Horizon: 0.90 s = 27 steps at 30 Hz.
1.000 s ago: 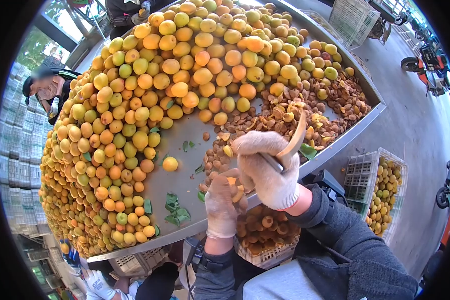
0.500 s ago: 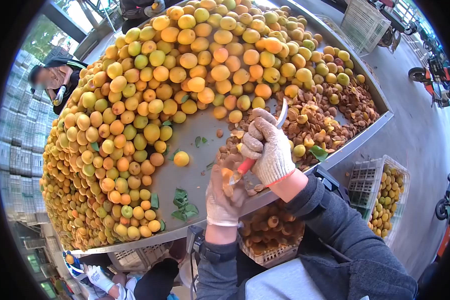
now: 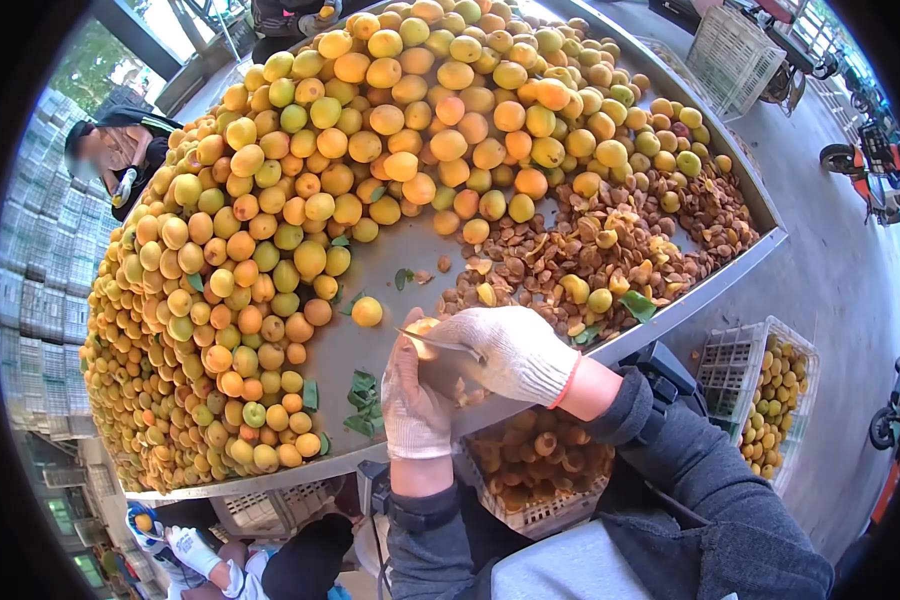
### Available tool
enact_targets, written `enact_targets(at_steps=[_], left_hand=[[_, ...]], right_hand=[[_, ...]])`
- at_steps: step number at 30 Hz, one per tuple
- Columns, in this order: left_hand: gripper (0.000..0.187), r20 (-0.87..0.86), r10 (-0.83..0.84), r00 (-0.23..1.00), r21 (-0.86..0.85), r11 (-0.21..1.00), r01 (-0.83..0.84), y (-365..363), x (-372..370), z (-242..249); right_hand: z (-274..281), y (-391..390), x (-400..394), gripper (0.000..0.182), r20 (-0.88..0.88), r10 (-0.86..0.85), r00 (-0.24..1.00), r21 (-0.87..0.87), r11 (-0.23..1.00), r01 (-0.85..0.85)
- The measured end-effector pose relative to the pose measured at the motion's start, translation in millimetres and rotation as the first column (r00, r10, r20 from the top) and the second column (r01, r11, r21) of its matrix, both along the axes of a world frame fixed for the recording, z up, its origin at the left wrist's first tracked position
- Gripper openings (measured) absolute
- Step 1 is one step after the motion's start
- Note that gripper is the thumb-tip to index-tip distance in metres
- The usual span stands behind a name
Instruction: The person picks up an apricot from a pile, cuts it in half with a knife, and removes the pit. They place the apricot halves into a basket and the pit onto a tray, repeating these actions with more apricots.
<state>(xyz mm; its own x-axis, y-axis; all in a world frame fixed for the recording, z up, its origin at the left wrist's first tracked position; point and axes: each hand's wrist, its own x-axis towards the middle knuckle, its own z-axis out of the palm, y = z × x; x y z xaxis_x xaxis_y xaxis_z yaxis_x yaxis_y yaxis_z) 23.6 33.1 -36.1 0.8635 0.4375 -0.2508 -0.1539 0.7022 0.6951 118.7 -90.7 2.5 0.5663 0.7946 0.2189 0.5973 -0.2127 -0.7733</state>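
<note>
Gloved in white, my left hand [image 3: 410, 400] is closed around a yellow-orange fruit [image 3: 422, 336] near the table's front edge. My right hand [image 3: 515, 352], also gloved, grips a knife [image 3: 442, 343] whose blade lies across that fruit. The knife's handle is hidden in the glove. Beyond my hands, a large heap of yellow and orange fruit [image 3: 300, 190] covers the metal table [image 3: 370, 270]. Brown pits and scraps [image 3: 540, 255] lie to the right, and one loose fruit [image 3: 367, 311] rests just left of my hands.
Below the table edge stands a crate of brownish pieces [image 3: 540, 455]. Another fruit crate [image 3: 770, 400] is at the right. Green leaves [image 3: 365, 400] lie on the table. Co-workers are at the left [image 3: 120, 155], top [image 3: 295, 18] and lower left [image 3: 195, 550].
My right hand has moved down and left, turning the knife so its blade now meets the fruit. My left hand has shifted slightly left and is closed round a fruit.
</note>
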Motion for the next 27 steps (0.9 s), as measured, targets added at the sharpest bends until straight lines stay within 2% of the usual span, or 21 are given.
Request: enact_targets(at_steps=[2,4,8,9,10,11,12,13,14,15,16,17,18,20,21,22,23,25,26,27], left_hand=[[0.046,-0.007,-0.022,1.000,0.011,1.000,0.022,1.6,-4.9,-4.8],[0.048,-0.139,-0.085,0.987,0.235,0.965,0.116,-0.1,-8.6,3.5],[0.049,-0.112,-0.091,0.990,0.203,0.973,0.113,-10.1,-17.1,16.8],[0.048,-0.060,-0.172,0.983,0.168,0.969,0.180,-10.5,-21.9,23.2],[0.047,-0.007,-0.247,0.969,0.137,0.960,0.246,-10.2,-26.8,29.9],[0.045,-0.152,-0.324,0.934,0.074,0.938,0.338,-8.7,-31.5,36.3],[0.045,-0.155,-0.323,0.933,0.082,0.937,0.338,-12.1,-33.5,47.1],[0.046,-0.317,-0.523,0.791,0.225,0.769,0.598,-18.1,-34.6,59.2],[0.047,-0.499,-0.637,0.588,0.300,0.509,0.807,-22.9,-35.2,65.1],[0.048,-0.257,-0.720,0.645,0.643,0.371,0.670,-23.8,-31.1,55.5],[0.048,-0.263,-0.720,0.642,0.643,0.365,0.673,-21.2,-29.7,52.4],[0.048,-0.348,-0.489,0.800,0.737,0.384,0.556,-16.5,-25.5,51.3],[0.048,-0.379,-0.217,0.900,0.826,0.358,0.435,-11.3,-18.4,52.5],[0.044,-0.395,0.183,0.900,0.879,0.361,0.312,21.6,6.6,41.9],[0.044,-0.407,0.385,0.829,0.903,0.034,0.427,40.2,17.4,36.9],[0.044,-0.328,0.570,0.753,0.790,-0.271,0.550,57.3,25.9,30.9],[0.044,-0.324,0.569,0.756,0.789,-0.279,0.548,70.7,31.3,20.5],[0.043,-0.465,0.461,0.756,0.718,-0.303,0.627,90.5,39.6,-3.4],[0.043,-0.463,0.457,0.760,0.718,-0.309,0.624,98.0,40.9,-13.6],[0.046,-0.493,0.401,0.772,0.695,-0.353,0.626,99.1,40.9,-15.7]], right_hand=[[-0.6,-2.7,-0.5,0.023,0.011,-0.004,1.000,-0.002,1.000,0.004],[-0.5,-4.7,-0.9,0.022,-0.030,0.011,1.000,-0.043,0.999,-0.012],[3.5,-12.9,-0.4,0.019,-0.083,-0.015,0.996,0.042,0.999,0.019],[6.8,-14.4,4.3,0.017,-0.338,-0.086,0.937,0.147,0.979,0.143],[12.0,-16.0,10.1,0.016,-0.575,-0.113,0.810,0.216,0.934,0.284],[20.5,-23.4,17.1,0.011,-0.597,-0.165,0.785,0.131,0.945,0.298],[21.1,-27.4,19.7,0.012,-0.583,-0.182,0.792,0.129,0.942,0.311],[28.3,-30.8,19.6,0.012,-0.599,-0.195,0.776,0.090,0.947,0.308],[34.6,-33.6,19.3,0.012,-0.615,-0.210,0.760,0.051,0.951,0.304],[33.1,-34.7,19.7,0.012,-0.619,-0.208,0.757,0.056,0.950,0.306],[30.7,-35.8,20.3,0.012,-0.577,-0.198,0.793,0.072,0.954,0.291],[29.3,-37.4,21.3,0.013,-0.531,-0.191,0.825,0.085,0.957,0.277],[30.7,-38.9,22.5,0.013,-0.534,-0.195,0.823,0.087,0.956,0.282],[35.8,-39.9,24.6,0.013,-0.536,-0.233,0.811,0.048,0.951,0.305],[32.5,-39.2,24.4,0.013,-0.540,-0.232,0.809,0.052,0.950,0.307],[26.3,-37.7,24.3,0.014,-0.546,-0.221,0.808,0.098,0.941,0.324],[22.3,-36.8,24.6,0.016,-0.550,-0.213,0.808,0.144,0.929,0.342],[20.4,-37.2,23.6,0.016,-0.530,-0.197,0.825,0.185,0.922,0.339],[20.3,-38.0,23.3,0.015,-0.506,-0.182,0.843,0.222,0.917,0.331],[22.6,-40.0,21.8,0.015,-0.521,-0.166,0.838,0.226,0.919,0.322]])
